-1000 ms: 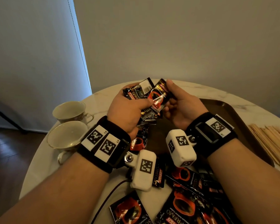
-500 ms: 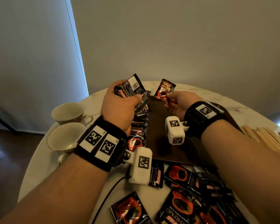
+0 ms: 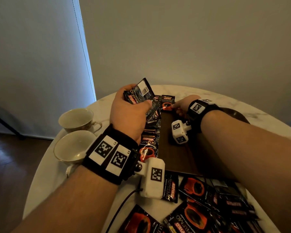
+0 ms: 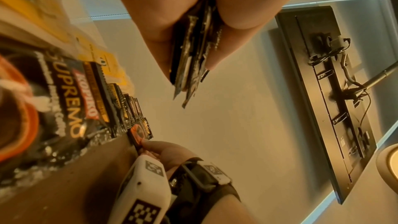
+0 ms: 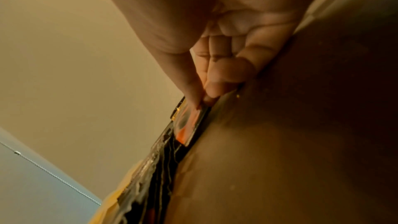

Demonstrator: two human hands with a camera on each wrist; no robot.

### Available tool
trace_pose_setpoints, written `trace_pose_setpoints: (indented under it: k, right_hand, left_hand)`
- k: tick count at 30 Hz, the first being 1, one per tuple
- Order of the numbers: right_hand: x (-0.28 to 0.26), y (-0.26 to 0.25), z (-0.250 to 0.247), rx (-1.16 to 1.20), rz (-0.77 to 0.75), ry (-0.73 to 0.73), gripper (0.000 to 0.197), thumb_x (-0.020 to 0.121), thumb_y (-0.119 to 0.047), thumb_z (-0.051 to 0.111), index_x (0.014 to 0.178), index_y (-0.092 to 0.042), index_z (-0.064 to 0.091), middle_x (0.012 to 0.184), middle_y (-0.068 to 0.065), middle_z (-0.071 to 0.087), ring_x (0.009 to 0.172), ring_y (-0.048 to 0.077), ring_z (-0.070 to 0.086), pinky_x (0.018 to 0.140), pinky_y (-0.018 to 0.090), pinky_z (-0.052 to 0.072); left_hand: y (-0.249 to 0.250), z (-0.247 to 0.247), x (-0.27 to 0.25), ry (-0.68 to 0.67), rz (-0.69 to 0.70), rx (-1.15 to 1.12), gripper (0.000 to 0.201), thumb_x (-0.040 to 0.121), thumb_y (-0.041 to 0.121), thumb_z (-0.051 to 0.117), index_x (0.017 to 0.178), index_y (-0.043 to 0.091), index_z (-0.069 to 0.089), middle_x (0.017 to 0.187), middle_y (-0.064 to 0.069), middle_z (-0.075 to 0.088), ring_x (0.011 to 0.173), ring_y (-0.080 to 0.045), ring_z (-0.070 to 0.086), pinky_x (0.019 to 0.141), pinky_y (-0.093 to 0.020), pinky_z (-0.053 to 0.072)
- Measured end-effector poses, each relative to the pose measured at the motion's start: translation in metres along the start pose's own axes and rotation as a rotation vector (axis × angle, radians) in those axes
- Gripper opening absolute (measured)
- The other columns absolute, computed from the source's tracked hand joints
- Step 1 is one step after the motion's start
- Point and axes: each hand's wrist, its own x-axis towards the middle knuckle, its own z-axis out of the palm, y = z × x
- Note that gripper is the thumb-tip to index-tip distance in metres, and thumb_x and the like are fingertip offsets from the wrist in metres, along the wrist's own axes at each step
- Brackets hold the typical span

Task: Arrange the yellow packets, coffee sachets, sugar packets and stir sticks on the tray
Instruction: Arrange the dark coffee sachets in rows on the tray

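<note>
Black Kopiko coffee sachets are being laid in a row along the brown tray. One sachet is pinched at the far end by the right hand; a fanned stack is gripped in the left hand. Next up, probably: it gets let go flat, then another is pulled from the stack.

Glossy foil sachets; matt brown tray.

Bare tray centre stays passable; loose sachets crowd its near edge.
</note>
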Motion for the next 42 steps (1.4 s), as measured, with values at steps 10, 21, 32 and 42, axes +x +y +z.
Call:
trace_pose_setpoints:
  k: [10,21,32,42]
  right_hand:
    - [0.008,0.001,-0.001,-0.053,-0.003,-0.040,0.020,0.095,-0.016,0.072,0.078,-0.008,0.067,0.072,0.003,0.066,0.053,0.012,0.054,0.047,0.021,0.044]
    - [-0.054,0.003,-0.023,0.272,-0.127,-0.336,0.033,0.090,-0.048,0.072,0.101,-0.017,0.075,0.075,-0.003,0.068,0.061,0.012,0.054,0.061,0.030,0.039]
    - [-0.104,0.029,-0.029,0.675,-0.390,-0.317,0.012,0.089,-0.009,0.073,0.091,-0.017,0.064,0.084,0.002,0.074,0.062,0.011,0.064,0.050,0.022,0.046]
    - [-0.117,0.020,-0.026,0.305,-0.790,-0.350,0.023,0.077,0.005,0.079,0.075,-0.017,0.073,0.098,0.006,0.075,0.082,0.018,0.064,0.060,0.024,0.048]
  left_hand:
    - [0.000,-0.002,0.001,-0.015,-0.040,-0.019,0.050,0.075,-0.007,0.081,0.105,0.030,0.065,0.102,-0.008,0.077,0.093,-0.029,0.077,0.084,-0.055,0.062]
    - [0.000,0.005,-0.009,-0.150,-0.239,-0.047,0.054,0.071,-0.014,0.079,0.118,0.009,0.065,0.103,-0.016,0.077,0.090,-0.037,0.077,0.078,-0.064,0.061]
    - [0.005,0.011,-0.020,-0.264,-0.355,-0.025,0.052,0.065,-0.012,0.064,0.112,0.009,0.066,0.109,-0.025,0.073,0.097,-0.044,0.074,0.085,-0.068,0.058]
    - [0.006,0.009,-0.008,-0.041,-0.348,-0.304,0.043,0.090,-0.013,0.058,0.120,0.017,0.067,0.109,-0.021,0.075,0.091,-0.038,0.076,0.072,-0.050,0.062]
